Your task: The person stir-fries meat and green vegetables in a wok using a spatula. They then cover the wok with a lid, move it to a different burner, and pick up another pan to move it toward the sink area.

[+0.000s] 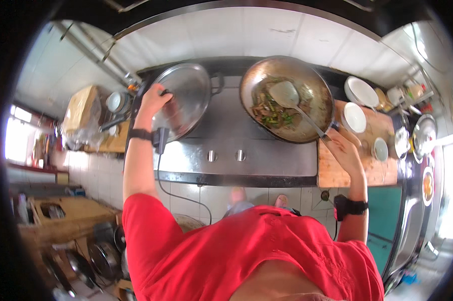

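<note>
My left hand is at the dark knob of a shiny metal pot lid, with fingers and thumb around the knob. The lid lies over a pot at the left of the stove, and its surface mirrors the arm. To the right stands a wok holding cooked meat strips and green vegetable pieces. A metal spatula rests its blade on that food. Its handle crosses the wok's near right rim and runs into my right hand, which grips it beside the wok's dark handle.
Below the pans, the steel stovetop carries two knobs. White bowls stand on a wooden board at the right. A cable hangs from my left wrist. A bagged wooden block and stacked bowls are at the left.
</note>
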Demonstrator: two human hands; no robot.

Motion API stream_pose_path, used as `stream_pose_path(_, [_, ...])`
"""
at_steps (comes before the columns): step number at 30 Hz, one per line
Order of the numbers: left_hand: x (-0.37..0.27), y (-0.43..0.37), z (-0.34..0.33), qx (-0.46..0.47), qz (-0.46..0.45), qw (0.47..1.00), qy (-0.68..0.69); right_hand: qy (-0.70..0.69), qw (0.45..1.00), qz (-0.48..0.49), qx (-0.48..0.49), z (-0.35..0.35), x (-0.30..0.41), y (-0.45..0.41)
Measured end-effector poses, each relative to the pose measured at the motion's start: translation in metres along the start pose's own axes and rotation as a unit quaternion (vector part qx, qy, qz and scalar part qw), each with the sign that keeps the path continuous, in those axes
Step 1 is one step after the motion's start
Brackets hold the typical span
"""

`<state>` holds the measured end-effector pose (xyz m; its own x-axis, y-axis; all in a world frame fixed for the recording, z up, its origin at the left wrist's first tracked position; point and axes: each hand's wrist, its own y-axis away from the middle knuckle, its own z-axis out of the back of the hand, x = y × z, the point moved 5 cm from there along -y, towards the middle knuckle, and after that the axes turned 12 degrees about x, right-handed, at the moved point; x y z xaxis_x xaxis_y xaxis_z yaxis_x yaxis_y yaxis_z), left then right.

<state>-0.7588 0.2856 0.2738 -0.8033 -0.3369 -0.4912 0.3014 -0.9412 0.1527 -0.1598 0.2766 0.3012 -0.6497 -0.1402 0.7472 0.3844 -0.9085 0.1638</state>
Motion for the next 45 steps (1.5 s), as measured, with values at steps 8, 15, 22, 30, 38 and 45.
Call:
stream_pose_path(8, [-0.008,0.025,0.045,-0.106,-0.038,0.994,0.003,0.159,0.987,0.032,-0.015,0.004,0.026,0.018])
stream_pose_path(15, [-0.242,0.063,0.007,-0.045,-0.190,0.977,0.085,0.085,0.992,0.090,-0.016,0.010,-0.004,0.020])
stream_pose_path(22, [-0.350,0.044,-0.120,0.016,-0.285,0.958,0.004,-0.006,0.991,0.075,-0.107,0.056,-0.038,0.044])
stream_pose_path(30, [-0.371,0.047,-0.158,0.054,-0.291,0.955,-0.036,-0.026,0.990,0.028,-0.132,0.065,-0.120,0.056])
stream_pose_path(38, [-0.378,0.055,-0.156,0.045,-0.270,0.962,-0.022,0.048,0.989,0.015,-0.138,0.081,-0.103,0.030])
stream_pose_path(45, [-0.335,0.065,-0.119,-0.151,-0.308,0.937,-0.061,0.257,0.966,0.018,0.018,0.043,-0.128,-0.050])
